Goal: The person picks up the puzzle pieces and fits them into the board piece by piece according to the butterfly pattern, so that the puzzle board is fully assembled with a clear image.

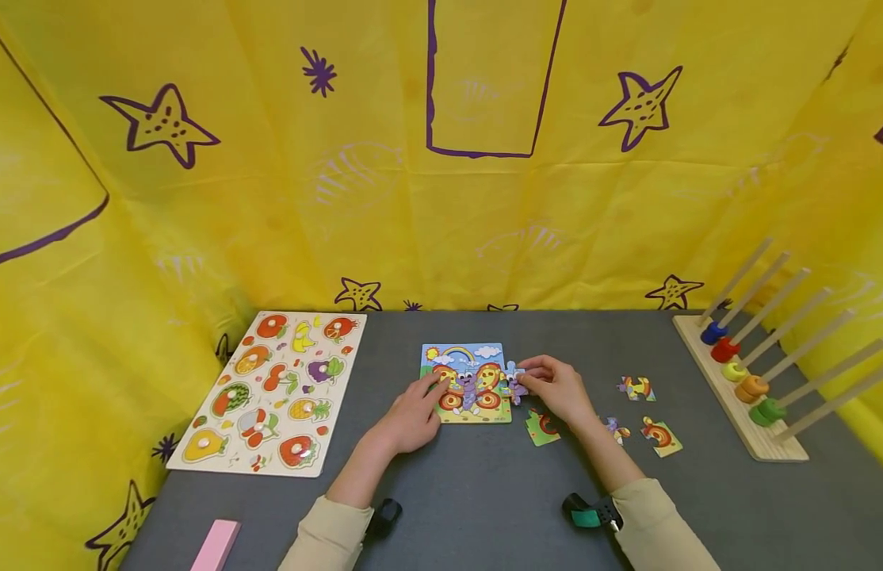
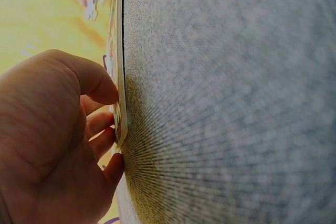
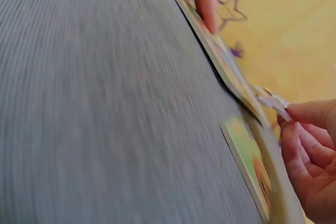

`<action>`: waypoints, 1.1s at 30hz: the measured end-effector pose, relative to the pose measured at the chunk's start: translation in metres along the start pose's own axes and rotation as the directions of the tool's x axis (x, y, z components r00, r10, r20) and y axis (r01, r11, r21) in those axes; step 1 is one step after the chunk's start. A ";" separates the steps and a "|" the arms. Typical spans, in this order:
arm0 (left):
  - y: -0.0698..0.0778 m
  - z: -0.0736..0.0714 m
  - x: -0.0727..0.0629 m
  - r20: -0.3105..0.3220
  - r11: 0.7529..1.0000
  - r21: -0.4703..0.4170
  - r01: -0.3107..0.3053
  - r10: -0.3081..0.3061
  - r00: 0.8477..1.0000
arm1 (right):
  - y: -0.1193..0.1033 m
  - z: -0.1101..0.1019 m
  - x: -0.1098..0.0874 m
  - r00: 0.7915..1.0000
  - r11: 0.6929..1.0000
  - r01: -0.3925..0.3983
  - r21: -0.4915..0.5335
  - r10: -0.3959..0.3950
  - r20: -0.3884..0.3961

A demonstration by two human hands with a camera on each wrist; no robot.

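Observation:
A square butterfly puzzle board (image 1: 487, 354) lies flat on the grey table, its picture showing a rainbow, a sun and a butterfly. My left hand (image 1: 407, 418) rests at the board's left side, fingertips touching its surface; the left wrist view shows the thumb and fingers right against the board (image 2: 120, 77). Between thumb and fingers, my right hand (image 1: 559, 388) pinches a small purple and blue puzzle piece (image 1: 514, 382) at the board's right edge. In the right wrist view this piece (image 3: 273, 102) is tilted and raised. A green and red puzzle piece (image 1: 542, 429) lies just below the right hand.
Several loose puzzle pieces (image 1: 660, 437) lie right of the right forearm. A fruit peg board (image 1: 284, 428) is at the left, with a pink block (image 1: 216, 546) nearer the front. At the right stands a wooden peg rack (image 1: 762, 446) with coloured rings. Yellow cloth hangs behind.

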State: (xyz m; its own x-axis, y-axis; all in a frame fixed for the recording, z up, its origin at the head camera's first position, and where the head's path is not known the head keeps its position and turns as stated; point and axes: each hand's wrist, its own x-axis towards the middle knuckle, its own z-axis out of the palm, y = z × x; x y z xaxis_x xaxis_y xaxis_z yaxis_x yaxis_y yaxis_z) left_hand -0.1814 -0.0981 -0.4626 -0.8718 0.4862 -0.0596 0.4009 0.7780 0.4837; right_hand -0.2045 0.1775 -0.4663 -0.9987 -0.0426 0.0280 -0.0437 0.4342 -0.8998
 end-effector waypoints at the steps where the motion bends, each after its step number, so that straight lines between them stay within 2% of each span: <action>1: 0.000 0.000 0.000 0.000 1.000 -0.003 -0.001 0.001 1.000 | -0.002 0.005 0.001 1.000 1.000 0.003 0.001 -0.003 0.006; 8: -0.001 0.001 0.001 -0.003 1.000 -0.002 -0.026 0.026 1.000 | -0.015 0.036 0.014 0.999 0.999 0.037 -0.028 -0.036 0.021; 14: -0.001 0.000 0.002 0.018 1.000 -0.018 -0.011 0.011 1.000 | -0.019 0.055 0.023 0.998 0.994 0.061 -0.087 -0.060 0.013; 23: -0.003 0.000 0.001 0.017 0.999 -0.016 -0.041 0.042 0.999 | -0.021 0.066 0.032 0.992 0.972 0.123 -0.202 -0.124 0.006; 33: -0.006 0.003 0.001 0.030 0.999 -0.002 -0.040 0.040 0.999 | -0.025 0.069 0.032 0.994 0.955 0.111 -0.274 -0.113 0.007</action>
State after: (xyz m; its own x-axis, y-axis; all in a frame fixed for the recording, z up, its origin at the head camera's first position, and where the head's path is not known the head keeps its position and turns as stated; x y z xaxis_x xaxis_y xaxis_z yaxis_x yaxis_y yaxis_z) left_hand -0.1840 -0.1007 -0.4681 -0.8463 0.5285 -0.0661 0.4350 0.7574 0.4870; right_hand -0.2338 0.1028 -0.4728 -0.9871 -0.0974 0.1269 -0.1595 0.6567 -0.7371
